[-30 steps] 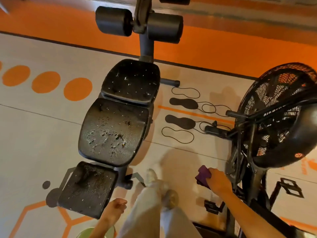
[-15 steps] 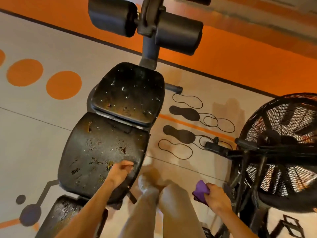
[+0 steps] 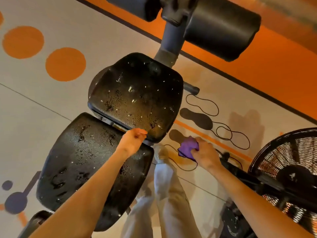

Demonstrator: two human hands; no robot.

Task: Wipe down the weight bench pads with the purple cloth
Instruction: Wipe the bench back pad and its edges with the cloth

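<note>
The black weight bench runs away from me, its pads speckled with droplets and smears. The far seat pad (image 3: 137,95) and the larger middle pad (image 3: 85,160) meet at a gap. My left hand (image 3: 132,140) hovers over that gap at the near edge of the far pad, fingers curled, holding nothing. My right hand (image 3: 204,152) grips the bunched purple cloth (image 3: 187,147) to the right of the bench, above the floor, apart from the pads. A third pad (image 3: 36,220) shows only a corner at the bottom left.
Two black foam rollers (image 3: 221,26) on the bench post stand at the far end. An air bike with a caged fan wheel (image 3: 288,169) crowds the right side. My legs and shoe (image 3: 161,153) stand between bench and bike. Footprint markings (image 3: 197,119) lie on the floor.
I have stepped closer to the bench. My left hand moved forward from the middle pad to the near edge of the far pad. My right hand with the cloth rose and came forward.
</note>
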